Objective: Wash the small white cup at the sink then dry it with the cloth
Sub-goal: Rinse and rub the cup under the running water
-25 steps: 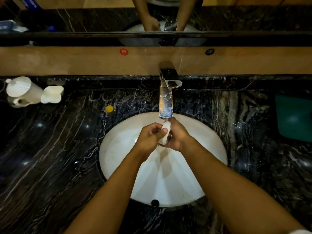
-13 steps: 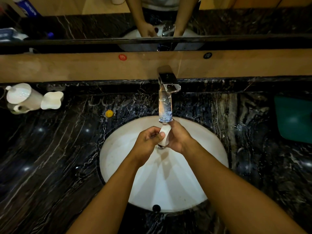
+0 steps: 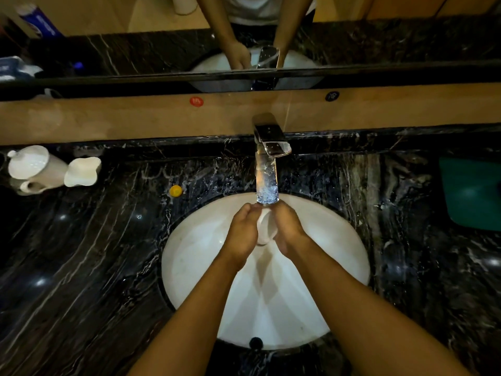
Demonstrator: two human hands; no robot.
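White cup [image 3: 264, 226] sits clasped between curled fingers of the left hand [image 3: 242, 234] and right hand [image 3: 288, 228], at frame centre, under water running from the tap [image 3: 271, 142] over the sink [image 3: 189, 256]. A green cloth [image 3: 471, 194] lies at right.

Now cupped closer around the small white cup [image 3: 264, 226], hiding more of it than a second ago; left thumb no longer across its side.
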